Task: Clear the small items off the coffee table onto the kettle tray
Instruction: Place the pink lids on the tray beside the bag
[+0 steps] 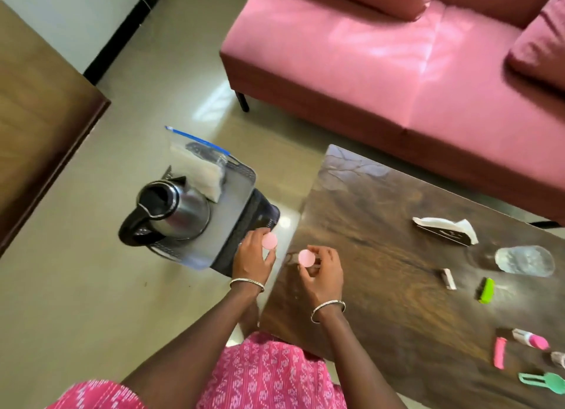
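My left hand (254,253) pinches a small pink disc (269,241) just beside the near right edge of the grey kettle tray (235,201). My right hand (322,271) pinches a second pink disc (306,258) over the left edge of the dark wooden coffee table (382,256). A steel kettle (171,210) and a zip bag (198,167) sit on the tray, which rests on a dark stool on the floor. Small items lie on the table's right side: a green clip (486,290), a white piece (449,278), a pink bar (500,353) and a pink-tipped tube (530,339).
A clear plastic lid (524,260), a napkin holder (443,231) and a teal clip (544,382) also lie on the table. A pink sofa (382,57) stands behind it. A brown wooden surface (36,118) fills the left side, with tiled floor between.
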The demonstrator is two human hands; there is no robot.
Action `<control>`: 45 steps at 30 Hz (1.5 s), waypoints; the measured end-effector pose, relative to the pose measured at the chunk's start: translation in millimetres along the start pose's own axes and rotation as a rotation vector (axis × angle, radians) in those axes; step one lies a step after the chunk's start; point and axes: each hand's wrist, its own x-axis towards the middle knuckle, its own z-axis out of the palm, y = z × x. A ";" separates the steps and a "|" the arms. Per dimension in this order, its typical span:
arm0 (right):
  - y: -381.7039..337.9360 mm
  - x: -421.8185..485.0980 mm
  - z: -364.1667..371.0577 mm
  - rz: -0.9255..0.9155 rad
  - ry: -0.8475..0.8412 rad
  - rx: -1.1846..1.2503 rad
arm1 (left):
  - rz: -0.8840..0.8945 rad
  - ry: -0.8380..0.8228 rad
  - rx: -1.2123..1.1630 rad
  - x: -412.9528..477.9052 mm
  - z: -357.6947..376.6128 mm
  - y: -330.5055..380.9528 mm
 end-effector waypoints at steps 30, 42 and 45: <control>-75.1 191.5 200.2 -0.205 -0.010 -0.354 | -0.241 -0.061 0.326 215.3 33.7 -127.2; -72.9 198.4 221.0 -0.384 0.182 -0.498 | -0.294 0.016 0.254 232.7 42.4 -141.2; -72.1 192.5 225.9 -0.406 0.113 -0.569 | -0.310 -0.007 0.220 230.8 39.5 -137.0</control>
